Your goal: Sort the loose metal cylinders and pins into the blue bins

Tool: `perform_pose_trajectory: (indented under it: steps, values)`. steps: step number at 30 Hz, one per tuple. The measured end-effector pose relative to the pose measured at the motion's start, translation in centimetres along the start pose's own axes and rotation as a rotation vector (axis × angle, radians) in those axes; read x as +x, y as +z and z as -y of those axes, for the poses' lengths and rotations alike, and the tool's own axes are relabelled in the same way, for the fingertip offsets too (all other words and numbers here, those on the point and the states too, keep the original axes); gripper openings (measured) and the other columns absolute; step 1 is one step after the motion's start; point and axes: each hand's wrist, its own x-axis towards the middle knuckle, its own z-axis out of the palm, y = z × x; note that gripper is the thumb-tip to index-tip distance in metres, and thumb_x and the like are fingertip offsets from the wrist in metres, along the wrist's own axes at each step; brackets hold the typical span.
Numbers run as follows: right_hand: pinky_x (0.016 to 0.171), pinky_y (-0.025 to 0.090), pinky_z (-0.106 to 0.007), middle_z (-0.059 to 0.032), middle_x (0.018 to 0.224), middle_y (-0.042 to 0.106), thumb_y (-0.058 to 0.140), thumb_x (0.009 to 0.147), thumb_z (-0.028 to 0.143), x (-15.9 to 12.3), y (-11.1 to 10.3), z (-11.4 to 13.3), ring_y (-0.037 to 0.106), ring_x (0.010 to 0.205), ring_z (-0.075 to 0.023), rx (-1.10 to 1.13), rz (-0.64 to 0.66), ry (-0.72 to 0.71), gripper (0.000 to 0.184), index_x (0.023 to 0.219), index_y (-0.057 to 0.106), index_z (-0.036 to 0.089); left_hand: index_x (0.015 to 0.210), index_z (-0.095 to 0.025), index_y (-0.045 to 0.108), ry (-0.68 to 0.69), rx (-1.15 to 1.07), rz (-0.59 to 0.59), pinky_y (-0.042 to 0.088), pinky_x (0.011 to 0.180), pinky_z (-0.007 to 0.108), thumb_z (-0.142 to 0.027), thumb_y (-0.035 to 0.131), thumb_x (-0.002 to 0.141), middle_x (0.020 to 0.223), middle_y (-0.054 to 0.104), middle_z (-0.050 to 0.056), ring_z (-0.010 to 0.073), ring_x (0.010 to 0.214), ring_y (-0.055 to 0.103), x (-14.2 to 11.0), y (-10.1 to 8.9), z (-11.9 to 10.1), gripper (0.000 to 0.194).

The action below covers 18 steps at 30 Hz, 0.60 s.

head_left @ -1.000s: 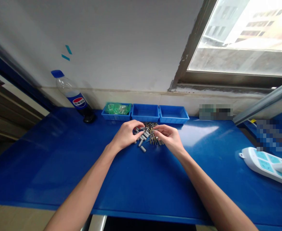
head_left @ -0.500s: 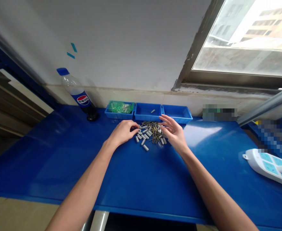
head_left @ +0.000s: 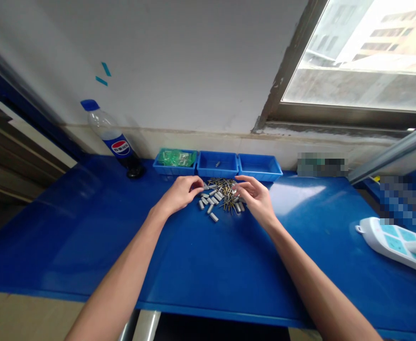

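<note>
A loose pile of small grey metal cylinders [head_left: 213, 217] and thin brass-coloured, screw-like pins [head_left: 229, 204] lies on the blue tabletop. At the pile's left edge is my left hand [head_left: 182, 193], its thumb and index finger pinched together; whatever is between the tips is too small to make out. My right hand [head_left: 257, 195] hovers over the right side, fingers curved and thumb apart from the index finger. Its fingertips hide part of the pile. Just behind the pile, the middle blue bin [head_left: 208, 173] contains one small metal piece [head_left: 217, 164].
Left of the middle bin, another blue bin [head_left: 174, 169] holds a green plastic bag [head_left: 172, 157]; a third bin [head_left: 261, 173] stands right. A cola bottle [head_left: 121, 147] is at back left. A white compartment box [head_left: 371, 235] lies at the right. The wall and window are behind.
The metal piece in the middle bin has shifted left and turned. My left fingertips have moved closer together. The right hand's fingers have curled in toward the pile.
</note>
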Motion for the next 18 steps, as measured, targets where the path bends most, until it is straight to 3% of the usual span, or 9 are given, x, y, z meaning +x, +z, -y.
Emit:
perform_pose_trajectory:
  steps: [3, 8, 14, 18]
  values:
    - [0.074, 0.059, -0.034, -0.0038, 0.087, 0.078, 0.072, 0.09, 0.044, -0.4, 0.3, 0.5, 0.072, 0.077, -0.0201, -0.015, 0.074, 0.024, 0.037, 0.12, 0.07, 0.023, 0.092, -0.017, 0.074, 0.062, -0.148, -0.099, 0.056, 0.077, 0.027, -0.023, 0.071, 0.091, 0.091, 0.079, 0.004, 0.0173, 0.078, 0.073, 0.0, 0.7, -1.7, 0.007]
    - [0.074, 0.059, -0.034, -0.0065, 0.094, 0.08, 0.078, 0.086, 0.049, -0.8, 0.9, 1.1, 0.075, 0.081, -0.0217, 0.073, 0.185, 0.101, 0.043, 0.119, 0.072, 0.021, 0.092, -0.017, 0.076, 0.145, -0.236, -0.145, 0.057, 0.076, 0.025, -0.029, 0.074, 0.091, 0.088, 0.079, 0.004, 0.0165, 0.078, 0.073, -0.1, 1.8, -4.1, 0.012]
    - [0.074, 0.058, -0.033, -0.0061, 0.091, 0.08, 0.083, 0.081, 0.05, -0.7, 1.1, 1.0, 0.074, 0.079, -0.0203, 0.135, 0.179, 0.149, 0.041, 0.109, 0.077, 0.021, 0.092, -0.017, 0.076, 0.156, -0.271, -0.157, 0.057, 0.074, 0.024, -0.026, 0.076, 0.089, 0.088, 0.08, 0.003, 0.0159, 0.077, 0.073, -0.2, 2.6, -4.2, 0.01]
    - [0.069, 0.055, -0.031, -0.0048, 0.086, 0.077, 0.081, 0.083, 0.05, -0.6, 0.9, 0.7, 0.07, 0.075, -0.0191, 0.083, 0.147, 0.09, 0.037, 0.103, 0.078, 0.02, 0.093, -0.017, 0.075, 0.166, -0.271, -0.125, 0.058, 0.077, 0.025, -0.027, 0.076, 0.088, 0.091, 0.08, 0.003, 0.0165, 0.08, 0.074, -0.2, 2.5, -4.0, 0.011]
